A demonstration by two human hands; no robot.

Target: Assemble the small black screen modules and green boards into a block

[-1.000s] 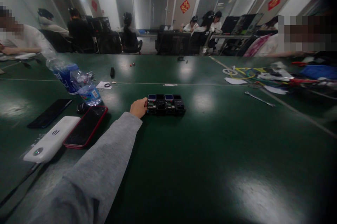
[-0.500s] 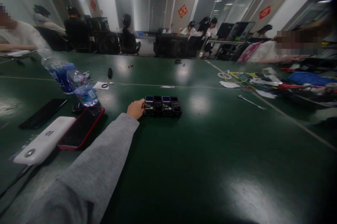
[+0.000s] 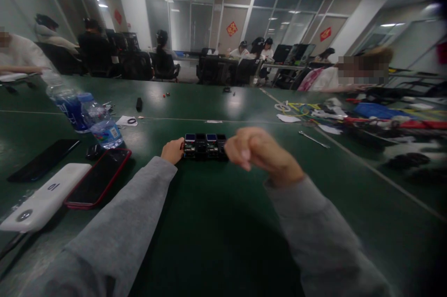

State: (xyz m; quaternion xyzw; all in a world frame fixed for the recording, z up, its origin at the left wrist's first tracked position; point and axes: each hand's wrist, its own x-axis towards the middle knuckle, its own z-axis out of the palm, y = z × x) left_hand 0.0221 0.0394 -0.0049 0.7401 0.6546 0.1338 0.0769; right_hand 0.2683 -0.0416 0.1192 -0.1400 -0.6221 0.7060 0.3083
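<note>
A row of small black electronic modules (image 3: 200, 144) sits on the green table. Square screens and bare circuit boards show on some of them. My left hand (image 3: 172, 151) is closed on the row's left end, its fingertips partly hidden behind it. My right hand (image 3: 258, 150) is over the row's right end and covers part of it from view. Its fingers are curled inward and a little blurred. Whether anything is in them, or whether they touch the modules, I cannot tell.
To the left lie a red-edged phone (image 3: 99, 178), a white power bank (image 3: 45, 199) and a dark phone (image 3: 44, 159). Behind them stand water bottles (image 3: 101, 122). Rightward are a wrench (image 3: 313, 139) and a heap of cables (image 3: 314, 111). People sit farther back.
My right hand has come into view from the lower right and reached the row's right end. The left hand keeps its hold on the modules. The camera view has tilted up slightly.
</note>
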